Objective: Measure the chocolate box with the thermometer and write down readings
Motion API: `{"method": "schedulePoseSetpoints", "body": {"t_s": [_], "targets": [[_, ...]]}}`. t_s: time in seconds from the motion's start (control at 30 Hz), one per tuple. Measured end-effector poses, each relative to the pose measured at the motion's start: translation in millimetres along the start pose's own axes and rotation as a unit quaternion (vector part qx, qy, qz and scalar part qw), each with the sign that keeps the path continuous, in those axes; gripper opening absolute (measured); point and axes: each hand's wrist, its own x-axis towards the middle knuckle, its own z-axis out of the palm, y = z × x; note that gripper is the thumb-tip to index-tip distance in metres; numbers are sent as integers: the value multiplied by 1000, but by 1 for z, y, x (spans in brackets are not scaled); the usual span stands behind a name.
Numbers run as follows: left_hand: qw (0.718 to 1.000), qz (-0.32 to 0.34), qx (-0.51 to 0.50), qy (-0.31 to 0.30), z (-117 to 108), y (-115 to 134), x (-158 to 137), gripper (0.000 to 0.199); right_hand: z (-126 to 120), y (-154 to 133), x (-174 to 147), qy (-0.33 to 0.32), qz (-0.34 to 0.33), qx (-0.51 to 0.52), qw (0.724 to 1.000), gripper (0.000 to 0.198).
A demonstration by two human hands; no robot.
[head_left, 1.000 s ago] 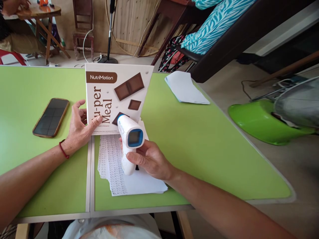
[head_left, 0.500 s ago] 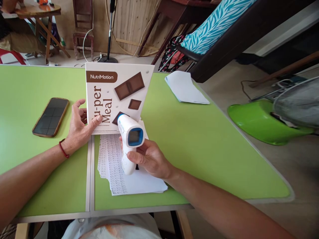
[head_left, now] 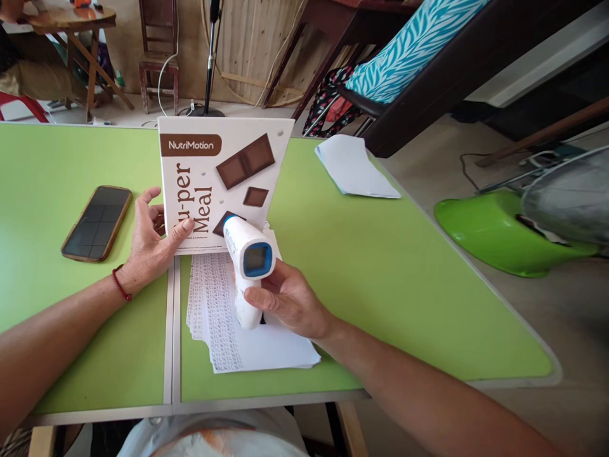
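My left hand (head_left: 155, 238) grips the lower left edge of a white NutriMotion box (head_left: 238, 149) printed with brown chocolate pieces, its thumb across the front. The box stands upright, its printed face towards me. In my right hand (head_left: 290, 295) is a white infrared thermometer (head_left: 247, 251) with a blue-rimmed screen facing me; my fingers wrap round its handle. Its front end points at the lower part of the box; whether they touch I cannot tell. Beneath both lies a stack of handwritten paper sheets (head_left: 257, 346), partly hidden by the thermometer and my hand.
A smartphone (head_left: 98, 223) lies left of my left hand on the green table (head_left: 380, 292). Folded white paper (head_left: 354, 168) rests near the far right edge. Beyond are a green plastic stool (head_left: 495, 235), a wooden chair (head_left: 159, 63) and a person (head_left: 35, 73) at a round table.
The box has tilted slightly and shifted a little left in my left hand. The thermometer has moved slightly up, its handle straighter. Both hands keep their hold.
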Motion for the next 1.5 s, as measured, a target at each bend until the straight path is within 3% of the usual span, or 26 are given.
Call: {"method": "schedulePoseSetpoints", "body": {"t_s": [0.13, 0.27, 0.4, 0.57, 0.67, 0.77, 0.83, 0.9, 0.97, 1.07, 1.2, 1.3, 1.4, 1.5], "targets": [[997, 71, 4, 5, -1, -3, 5, 67, -14, 0, 2, 67, -40, -79, 994, 29], [993, 117, 20, 20, -10, -10, 14, 65, -52, 2, 14, 180, -54, -276, 943, 42], [994, 103, 36, 16, -22, -24, 23, 75, -85, 8, 29, 170, 25, -447, 878, 51], [994, 108, 31, -12, -27, -32, 28, 78, -90, 17, 33, 153, 85, -569, 803, 52], [990, 136, 33, -34, -26, -29, 29, 76, -90, 19, 31, 151, 59, -611, 774, 50], [985, 164, 45, -36, -23, -25, 29, 75, -86, 15, 26, 192, -30, -630, 752, 40], [982, 173, 76, 2, -22, -22, 27, 76, -77, 12, 21, 215, -98, -594, 769, 26], [972, 171, 143, 74, -20, -16, 22, 77, -64, 11, 16, 188, -126, -532, 816, 15], [948, 184, 215, 146, -16, -8, 16, 74, -49, 11, 11, 130, -113, -488, 856, 19], [914, 270, 258, 162, -7, 7, 4, 74, -34, 15, 6, 73, -92, -486, 866, 23], [886, 380, 255, 68, 6, 22, -10, 73, -34, 16, 4, 49, -97, -454, 884, 28], [858, 416, 283, -101, 9, 28, -14, 56, -40, 13, 5, 74, -142, -384, 910, 33], [795, 441, 300, -287, 9, 31, -13, 46, -43, 10, 7, 107, -193, -309, 925, 34], [763, 457, 300, -346, 9, 31, -14, 49, -42, 12, 9, 153, -211, -227, 938, 38]]}}
